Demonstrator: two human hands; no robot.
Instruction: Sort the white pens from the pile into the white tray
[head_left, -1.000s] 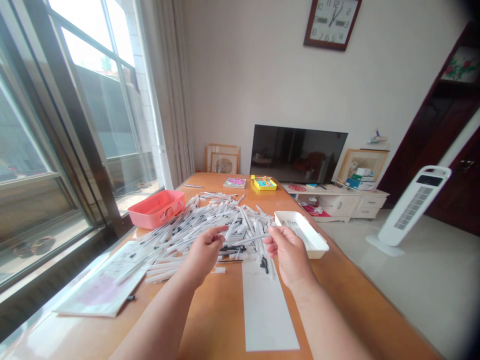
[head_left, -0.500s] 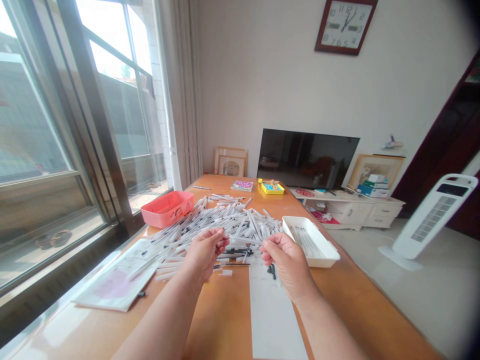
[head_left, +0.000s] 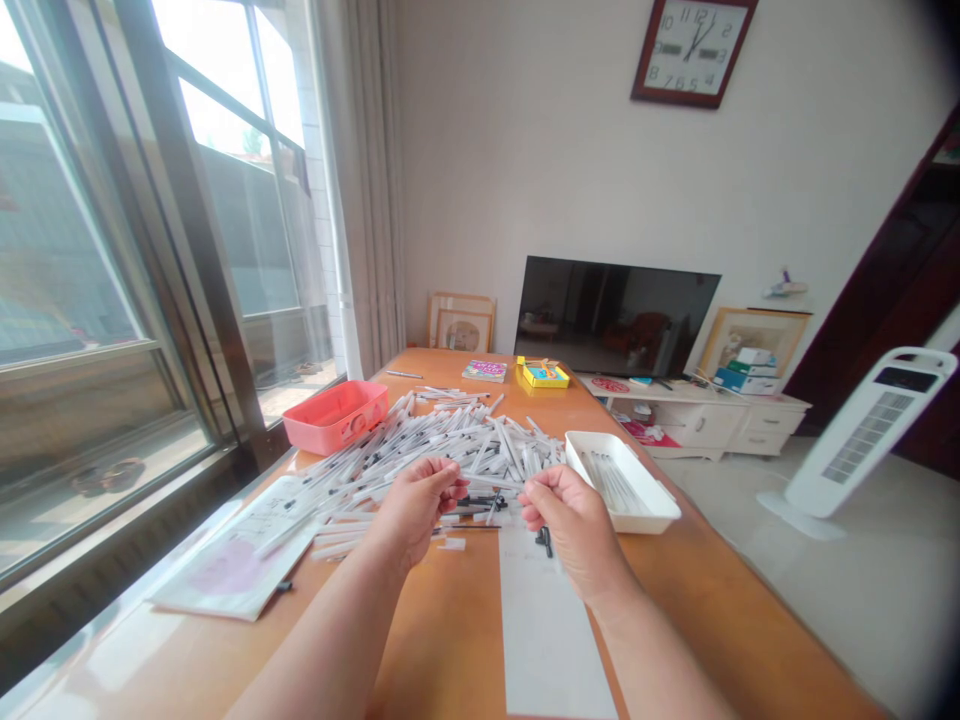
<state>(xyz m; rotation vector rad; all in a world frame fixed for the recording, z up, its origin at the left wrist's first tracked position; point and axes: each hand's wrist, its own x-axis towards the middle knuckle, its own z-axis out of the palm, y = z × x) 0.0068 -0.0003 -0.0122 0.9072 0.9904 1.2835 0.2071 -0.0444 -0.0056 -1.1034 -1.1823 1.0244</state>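
Observation:
My left hand is raised over the near edge of a heap of translucent pen barrels and black-capped pens. Its thumb and fingers are pinched together; anything between them is too small to make out. Across a short gap, my right hand is closed in a similar pinch above a white paper strip. What it holds, if anything, cannot be made out either. Small black caps lie on the strip beside the right fingers. A short clear piece rests on the wood below the left hand.
A white tray with several thin clear sticks stands to the right. At left are a red basket and a printed booklet. A yellow box and a pink booklet lie at the table's far end.
My left hand has shifted slightly to the right, toward my right hand. My right hand stays nearly where it was.

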